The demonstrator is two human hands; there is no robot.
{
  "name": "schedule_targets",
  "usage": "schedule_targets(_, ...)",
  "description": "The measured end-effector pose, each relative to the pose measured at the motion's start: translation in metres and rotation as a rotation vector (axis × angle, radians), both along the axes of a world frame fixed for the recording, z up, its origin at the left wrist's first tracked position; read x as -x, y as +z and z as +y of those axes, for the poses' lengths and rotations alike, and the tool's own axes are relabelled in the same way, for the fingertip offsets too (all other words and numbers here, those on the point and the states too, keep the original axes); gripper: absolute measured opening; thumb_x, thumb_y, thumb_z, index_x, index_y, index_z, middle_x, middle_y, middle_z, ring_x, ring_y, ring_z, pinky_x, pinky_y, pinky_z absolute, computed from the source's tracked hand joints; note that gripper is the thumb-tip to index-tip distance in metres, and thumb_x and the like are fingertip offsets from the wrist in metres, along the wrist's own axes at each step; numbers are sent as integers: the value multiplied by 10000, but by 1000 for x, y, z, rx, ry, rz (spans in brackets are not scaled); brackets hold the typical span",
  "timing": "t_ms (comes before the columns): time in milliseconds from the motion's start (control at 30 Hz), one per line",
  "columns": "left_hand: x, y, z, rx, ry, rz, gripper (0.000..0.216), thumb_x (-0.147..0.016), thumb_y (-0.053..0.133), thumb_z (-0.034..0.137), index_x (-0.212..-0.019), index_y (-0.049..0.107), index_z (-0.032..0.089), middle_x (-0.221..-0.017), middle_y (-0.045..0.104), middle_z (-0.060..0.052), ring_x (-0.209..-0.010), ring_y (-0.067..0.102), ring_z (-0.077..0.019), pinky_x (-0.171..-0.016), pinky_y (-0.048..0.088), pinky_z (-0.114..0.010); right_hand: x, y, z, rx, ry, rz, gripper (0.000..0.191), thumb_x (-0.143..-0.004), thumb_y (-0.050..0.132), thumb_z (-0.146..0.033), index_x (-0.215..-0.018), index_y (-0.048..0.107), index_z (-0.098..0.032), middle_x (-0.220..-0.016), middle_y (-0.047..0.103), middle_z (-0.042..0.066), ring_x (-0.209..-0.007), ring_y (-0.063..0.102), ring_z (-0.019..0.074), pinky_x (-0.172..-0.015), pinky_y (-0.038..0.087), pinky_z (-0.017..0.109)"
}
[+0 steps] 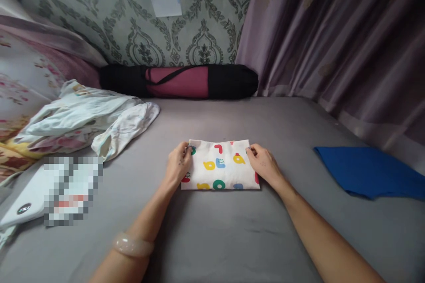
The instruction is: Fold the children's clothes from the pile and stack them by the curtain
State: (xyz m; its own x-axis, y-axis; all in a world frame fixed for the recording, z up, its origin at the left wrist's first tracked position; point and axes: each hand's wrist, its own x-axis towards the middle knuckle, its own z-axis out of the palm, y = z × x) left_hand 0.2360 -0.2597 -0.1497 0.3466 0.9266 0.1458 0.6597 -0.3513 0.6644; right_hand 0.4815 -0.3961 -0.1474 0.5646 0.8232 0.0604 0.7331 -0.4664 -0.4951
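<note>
A white cloth (219, 165) printed with red, yellow, blue and green letter shapes is folded into a neat rectangle on the grey sheet (239, 225). What kind of cloth item it is cannot be made out. At its left edge, my left hand (178, 163) pinches the upper corner between thumb and fingers. My right hand (264, 163) grips the matching corner on the right side in the same way. Some of the fingers of both hands are hidden behind the cloth. On my left forearm is a pale bangle (133, 245).
A blue folded cloth (368, 172) lies to the right. At left are rumpled pale clothes (83, 110) and a folded white item with a dark round badge (29, 199), beside a pixelated patch. A long black and maroon bag (179, 81) rests against the wall; purple curtains (315, 39) hang at right.
</note>
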Motion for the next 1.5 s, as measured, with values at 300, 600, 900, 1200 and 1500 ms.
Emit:
schedule_targets(300,-1,-3,-4,-83,13,248,262,-967,354,314,-1003,590,206,-856,681,-70,-753,620,-188,-625,381,-252,5,2,2,153,-10,-155,303,-977,388,-370,-1013,645,-213,-900,722,91,-831,662,237,-622,361,279)
schedule_targets(600,-5,0,-6,-68,89,302,216,-953,416,315,-1016,567,175,-893,694,-109,-821,643,-223,-683,422,-290,5,-3,4,136,-71,-159,279,-959,432,-390,-1069,618,-214,-844,718,66,-803,666,221,-629,390,277)
schedule_targets(900,1,5,-19,-174,122,178,306,-930,447,375,-1114,556,156,-1060,597,-127,-944,608,-237,-817,479,-351,1,3,0,39,-55,-133,313,-987,324,-263,-1110,599,-177,-935,709,109,-873,661,243,-746,432,307)
schedule_targets(1200,-21,6,-47,-445,-347,220,494,-974,361,414,-1341,441,94,-1378,496,-186,-1327,415,-291,-1091,351,-439,57,14,-2,-163,382,-322,468,-979,307,-263,-1401,446,-117,-1478,412,149,-1404,296,264,-1162,201,459)
schedule_targets(1500,-27,-14,-61,-377,-341,568,589,-990,203,487,-1480,332,187,-1555,290,-103,-1446,205,-317,-1155,191,-555,70,1,-9,73,504,-350,545,-988,289,-355,-1520,255,-245,-1599,132,59,-1466,40,282,-1149,147,568)
